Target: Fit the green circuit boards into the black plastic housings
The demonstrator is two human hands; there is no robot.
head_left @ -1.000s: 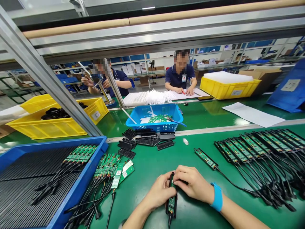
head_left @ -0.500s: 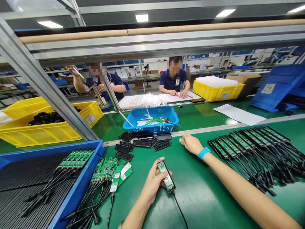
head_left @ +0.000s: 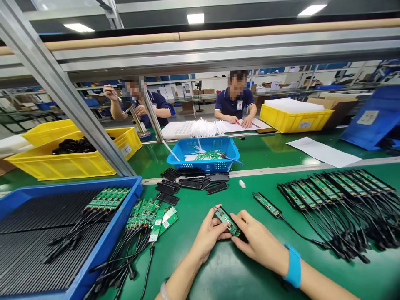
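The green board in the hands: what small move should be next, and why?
Perhaps press the green board into its black casing: the left hand has a thumb on the board, the right hand holds the near end; seating is unclear.

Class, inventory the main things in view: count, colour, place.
Held board: one, green and black, front centre.
Lone cased board: one, green and black, right of centre.
Cased boards: many, green and black, right.
Tray: one, blue, left.
Loose boards: several, green, beside tray.
Basket: one, blue, centre.
Casing pieces: several, black, before basket.
Bins: three, yellow, two left, one right.
Loose paper: one, white, right.
Co-workers: two, in navy, opposite.
Left hand: one, on held board.
Right hand: one, blue wristband, on held board.
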